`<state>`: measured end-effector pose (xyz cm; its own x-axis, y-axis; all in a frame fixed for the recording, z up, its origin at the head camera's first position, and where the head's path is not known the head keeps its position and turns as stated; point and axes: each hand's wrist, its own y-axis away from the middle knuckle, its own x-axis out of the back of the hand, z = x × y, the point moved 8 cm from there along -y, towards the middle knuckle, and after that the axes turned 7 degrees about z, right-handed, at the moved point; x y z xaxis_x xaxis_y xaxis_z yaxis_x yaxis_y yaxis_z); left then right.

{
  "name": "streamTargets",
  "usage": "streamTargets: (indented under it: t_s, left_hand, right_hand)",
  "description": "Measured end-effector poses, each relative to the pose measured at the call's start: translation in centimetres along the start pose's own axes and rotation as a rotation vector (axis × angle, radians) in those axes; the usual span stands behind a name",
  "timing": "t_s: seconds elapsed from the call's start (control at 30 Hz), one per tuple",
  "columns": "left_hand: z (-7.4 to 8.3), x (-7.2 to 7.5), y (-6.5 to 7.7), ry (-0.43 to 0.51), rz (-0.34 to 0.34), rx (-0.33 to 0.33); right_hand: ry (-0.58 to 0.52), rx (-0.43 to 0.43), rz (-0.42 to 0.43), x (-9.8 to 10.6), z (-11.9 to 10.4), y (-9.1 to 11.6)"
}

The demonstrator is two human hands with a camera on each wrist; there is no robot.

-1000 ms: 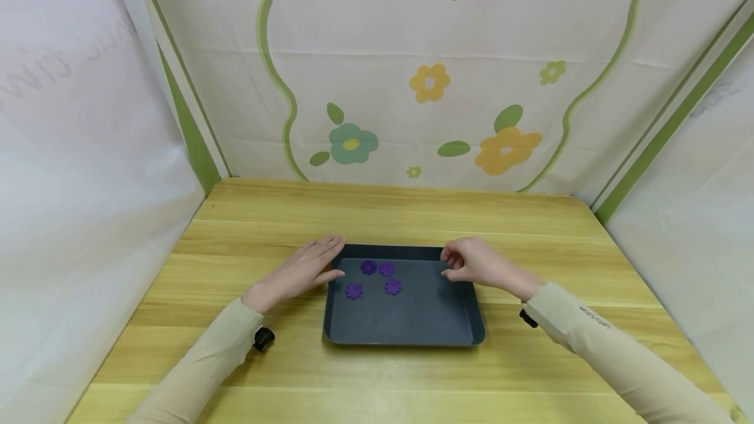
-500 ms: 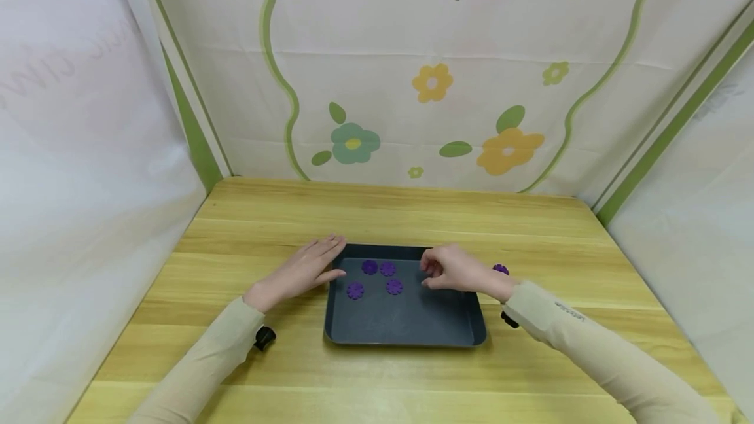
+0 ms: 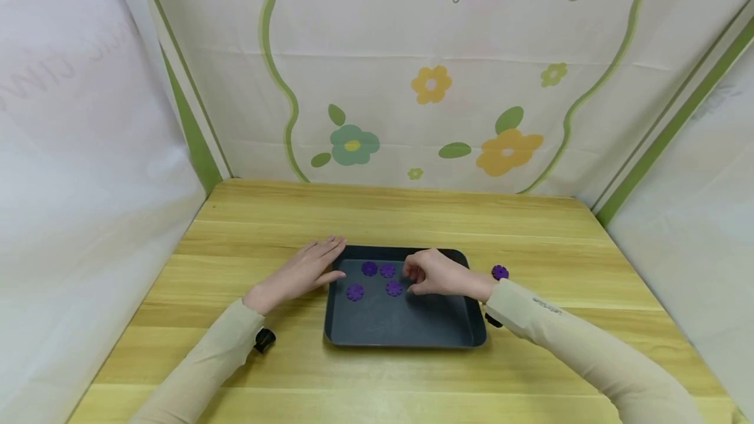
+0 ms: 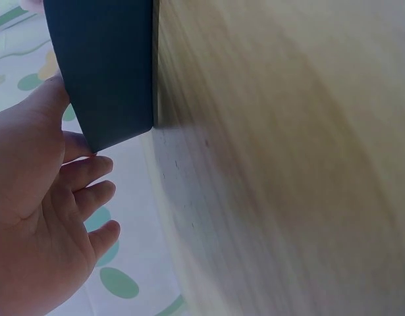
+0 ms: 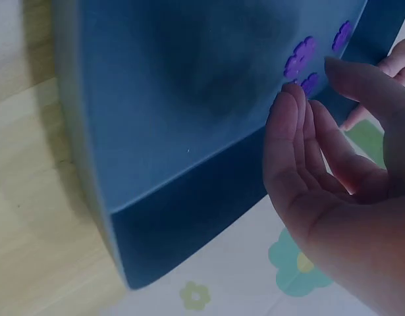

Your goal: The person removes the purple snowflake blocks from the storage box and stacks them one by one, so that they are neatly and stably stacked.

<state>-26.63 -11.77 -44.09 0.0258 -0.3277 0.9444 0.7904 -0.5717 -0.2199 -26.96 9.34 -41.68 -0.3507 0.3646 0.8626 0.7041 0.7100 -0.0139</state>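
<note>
A dark grey baking tray [image 3: 406,339] lies on the wooden table with several purple flower-shaped pieces in its left half, among them one piece [image 3: 355,292] nearest its left wall. At the tray's far left corner rests my left hand [image 3: 300,273], fingers extended along the rim and thumb reaching over the inside. My right hand [image 3: 436,273] is over the tray, fingers bent and thumb apart, with nothing between them. Its fingertips are just right of a purple piece [image 3: 393,288]. In the right wrist view the fingers partly hide some purple pieces [image 5: 299,56].
Another purple flower piece [image 3: 500,271] lies on the table [image 3: 400,385] right of the tray, close behind my right sleeve. A white cloth printed with flowers [image 3: 412,31] stands behind the table, with white side panels [image 3: 88,149] to either side.
My right hand has moved left over the tray, toward the purple pieces. The piece on the table at right has come into sight from behind my right arm. My left hand has stayed put.
</note>
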Motion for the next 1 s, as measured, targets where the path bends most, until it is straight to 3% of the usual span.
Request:
streamTargets:
  t_s: [0.47, 1.0]
  left_hand:
    - [0.0, 0.1, 0.1, 0.012, -0.002, 0.005]
    - [0.2, 0.3, 0.1, 0.028, 0.011, 0.002]
  right_hand:
    - [0.028, -0.004, -0.032, -1.7, 0.0, -1.6]
    - [0.07, 0.045, -0.008, -2.0, -0.2, -2.1]
